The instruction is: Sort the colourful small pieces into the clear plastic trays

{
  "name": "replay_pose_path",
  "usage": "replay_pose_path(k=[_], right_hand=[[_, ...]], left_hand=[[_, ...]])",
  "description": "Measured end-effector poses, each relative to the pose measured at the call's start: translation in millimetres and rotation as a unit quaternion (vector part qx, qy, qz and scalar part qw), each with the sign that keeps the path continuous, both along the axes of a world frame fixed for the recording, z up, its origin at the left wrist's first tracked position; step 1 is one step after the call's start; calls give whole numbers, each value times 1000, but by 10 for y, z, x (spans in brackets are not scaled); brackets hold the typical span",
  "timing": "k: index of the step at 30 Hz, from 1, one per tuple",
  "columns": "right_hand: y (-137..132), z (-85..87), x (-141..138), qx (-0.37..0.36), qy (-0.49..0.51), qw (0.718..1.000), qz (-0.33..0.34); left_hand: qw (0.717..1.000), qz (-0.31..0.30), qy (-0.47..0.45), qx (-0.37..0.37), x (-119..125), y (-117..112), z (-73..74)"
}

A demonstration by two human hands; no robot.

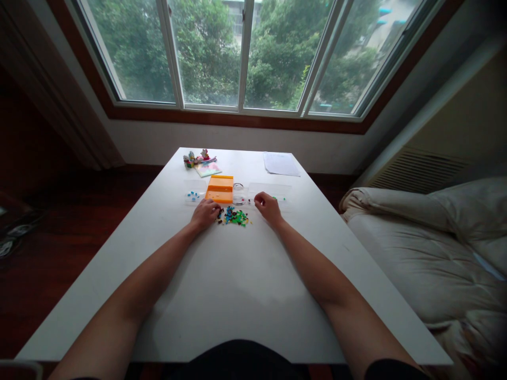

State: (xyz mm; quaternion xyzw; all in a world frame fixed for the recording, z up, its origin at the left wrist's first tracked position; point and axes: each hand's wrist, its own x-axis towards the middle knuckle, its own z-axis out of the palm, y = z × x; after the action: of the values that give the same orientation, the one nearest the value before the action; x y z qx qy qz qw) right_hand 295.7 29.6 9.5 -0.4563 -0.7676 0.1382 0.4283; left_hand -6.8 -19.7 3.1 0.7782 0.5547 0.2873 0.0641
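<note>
A pile of small loose building bricks (236, 216), green, blue, brown and yellow, lies on the white table (237, 285). At its left edge rests my left hand (205, 213), fingers apart and touching or just over the dark pieces; no held piece shows. To the right of the pile, my right hand (268, 207) is closed in a pinch in front of a clear plastic tray (273, 188). Whatever sits between those fingertips is too small or hidden. Behind the pile stands an open orange case (220, 189). Left of it, another clear tray (190, 186) holds several blue pieces.
At the far left of the table are small colourful figures (191, 160) beside a printed booklet (208, 169). Sheets of paper (281, 163) lie at the far right. A beige sofa (420, 248) stands right of the table, and a window (241, 58) lies beyond.
</note>
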Motion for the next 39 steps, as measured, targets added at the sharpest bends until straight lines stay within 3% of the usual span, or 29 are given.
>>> replay_pose_path(k=[6,13,25,34,39], right_hand=[[138,-45,27,12,23,999,-35],[135,-61,20,20,6,1000,-4],[-61,-31,-93,-36,-123,976,177],[-54,-30,-67,-9,-180,968,172],[-66,-32,-63,-16,-131,984,118]], left_hand=[[1000,-1,1,-1,-4,-3,6],[1000,1,4,-5,-14,12,-11],[1000,3,-2,-4,-18,7,-4],[1000,-3,3,-9,-11,6,13],[1000,0,2,-6,-10,-3,10]])
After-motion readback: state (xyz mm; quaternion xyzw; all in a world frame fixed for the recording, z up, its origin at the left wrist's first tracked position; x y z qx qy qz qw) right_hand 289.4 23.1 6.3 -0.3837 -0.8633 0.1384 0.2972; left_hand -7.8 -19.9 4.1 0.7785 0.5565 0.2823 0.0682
